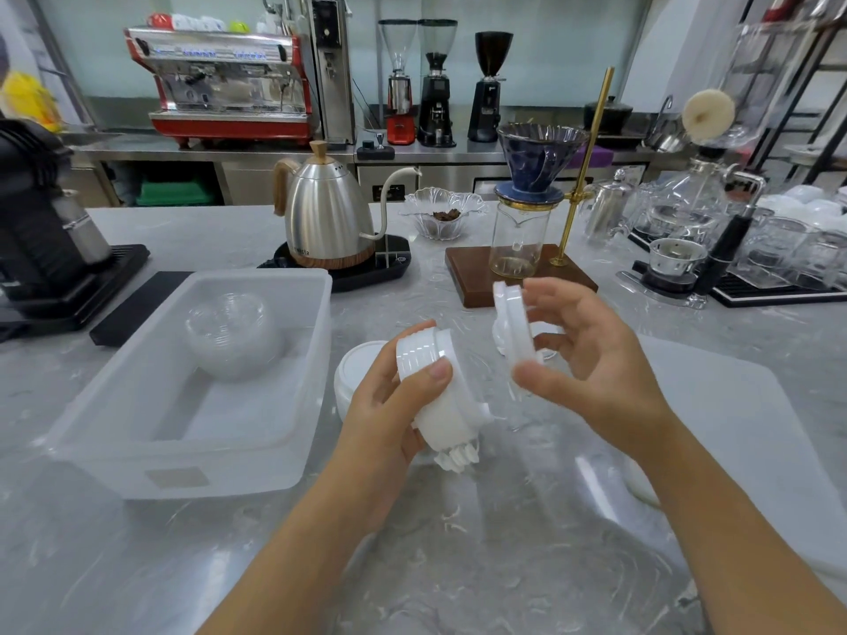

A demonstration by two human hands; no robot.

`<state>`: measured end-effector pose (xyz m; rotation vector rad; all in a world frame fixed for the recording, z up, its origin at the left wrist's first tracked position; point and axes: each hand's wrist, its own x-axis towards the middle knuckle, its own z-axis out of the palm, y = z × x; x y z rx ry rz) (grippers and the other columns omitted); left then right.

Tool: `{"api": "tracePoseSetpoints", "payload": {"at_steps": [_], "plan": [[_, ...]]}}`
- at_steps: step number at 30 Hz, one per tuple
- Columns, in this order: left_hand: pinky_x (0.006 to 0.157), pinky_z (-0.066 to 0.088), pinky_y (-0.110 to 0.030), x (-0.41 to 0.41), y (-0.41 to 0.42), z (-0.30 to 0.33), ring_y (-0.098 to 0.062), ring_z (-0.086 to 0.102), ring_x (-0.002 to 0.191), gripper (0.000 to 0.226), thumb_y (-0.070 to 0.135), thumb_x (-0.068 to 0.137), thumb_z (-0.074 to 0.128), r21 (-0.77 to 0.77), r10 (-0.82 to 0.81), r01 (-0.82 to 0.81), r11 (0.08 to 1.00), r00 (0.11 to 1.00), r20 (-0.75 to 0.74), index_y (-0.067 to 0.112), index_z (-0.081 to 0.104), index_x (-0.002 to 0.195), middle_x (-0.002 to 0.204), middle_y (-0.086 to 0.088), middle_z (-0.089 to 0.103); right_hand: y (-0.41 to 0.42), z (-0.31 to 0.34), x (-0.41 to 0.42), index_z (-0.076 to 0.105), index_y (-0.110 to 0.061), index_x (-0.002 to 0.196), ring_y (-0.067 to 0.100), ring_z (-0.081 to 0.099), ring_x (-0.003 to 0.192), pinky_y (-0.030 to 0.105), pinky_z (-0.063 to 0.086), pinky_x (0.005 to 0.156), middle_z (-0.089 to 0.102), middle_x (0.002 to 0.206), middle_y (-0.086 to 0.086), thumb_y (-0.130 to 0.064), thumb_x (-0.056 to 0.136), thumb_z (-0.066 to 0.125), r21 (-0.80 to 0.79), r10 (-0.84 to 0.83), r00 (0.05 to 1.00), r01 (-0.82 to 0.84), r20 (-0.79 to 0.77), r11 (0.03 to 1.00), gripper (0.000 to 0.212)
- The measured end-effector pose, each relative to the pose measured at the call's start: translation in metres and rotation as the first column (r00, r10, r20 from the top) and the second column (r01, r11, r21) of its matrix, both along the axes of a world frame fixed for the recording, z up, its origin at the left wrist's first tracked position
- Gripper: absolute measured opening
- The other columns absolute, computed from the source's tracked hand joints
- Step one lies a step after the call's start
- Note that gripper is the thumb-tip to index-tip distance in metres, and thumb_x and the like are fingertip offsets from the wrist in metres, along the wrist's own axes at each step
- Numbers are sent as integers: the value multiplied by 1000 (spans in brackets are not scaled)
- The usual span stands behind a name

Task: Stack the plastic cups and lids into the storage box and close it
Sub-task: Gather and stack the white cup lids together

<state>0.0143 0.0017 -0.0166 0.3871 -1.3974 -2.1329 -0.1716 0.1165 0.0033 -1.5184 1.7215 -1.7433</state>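
Head view of a grey marble counter (458, 566). The left hand (389, 405) grips a nested stack of white lids (435, 382), thumb across its ribbed rims and fingers curled behind, holding the stack tilted above the counter. The right hand (591, 355) pinches a single white lid (513, 323) on edge between thumb and fingertips, just to the right of the stack and apart from it. A further white lid (355, 364) lies on the counter behind the left hand, just beside the storage box (183, 456). The box, translucent and uncovered, stands at left; a nested pile of clear domed lids (231, 332) rests inside it toward the far end. The box cover (756, 451), translucent, lies flat on the counter at right, under the right forearm. Behind stand a steel gooseneck kettle (327, 213) and a pour-over dripper (538, 158) on a wooden-based stand.
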Motion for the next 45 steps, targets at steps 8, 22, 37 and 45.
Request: {"api": "tracePoseSetpoints", "payload": {"at_steps": [8, 22, 37, 45], "plan": [[76, 62, -46, 0, 0, -1, -37, 72, 111, 77, 39, 73, 74, -11, -24, 24, 1000, 1000, -9, 18, 55, 144, 134, -21, 68, 0, -3, 14, 53, -18, 141, 32, 57, 126, 47, 52, 97, 60, 137, 6, -22, 71, 86, 85, 249, 967, -244, -46, 966, 77], [71, 63, -39, 1, -2, -5, -27, 76, 106, 63, 39, 70, 85, 12, -46, 47, 999, 999, -20, 29, 67, 130, 127, -9, 74, -4, -6, 23, 53, -26, 142, 27, 54, 130, 41, 54, 99, 59, 139, -3, -25, 71, 88, 127, 247, 966, -237, -73, 963, 79], [71, 63, -44, 5, -5, -5, -31, 75, 99, 72, 40, 68, 79, -17, -35, 36, 999, 998, 51, 22, 62, 135, 118, -13, 75, -5, -11, 22, 51, -24, 144, 25, 51, 136, 42, 50, 105, 57, 143, -4, -25, 71, 88, 159, 250, 963, -233, -100, 959, 82], [71, 62, -41, 4, -7, -4, -30, 75, 100, 78, 38, 61, 88, -35, -11, 13, 999, 997, 71, 20, 63, 132, 120, -13, 75, -7, -10, 22, 51, -25, 143, 21, 53, 135, 42, 47, 109, 58, 142, -7, -42, 69, 88, 199, 274, 957, -252, -91, 947, 85]]}}
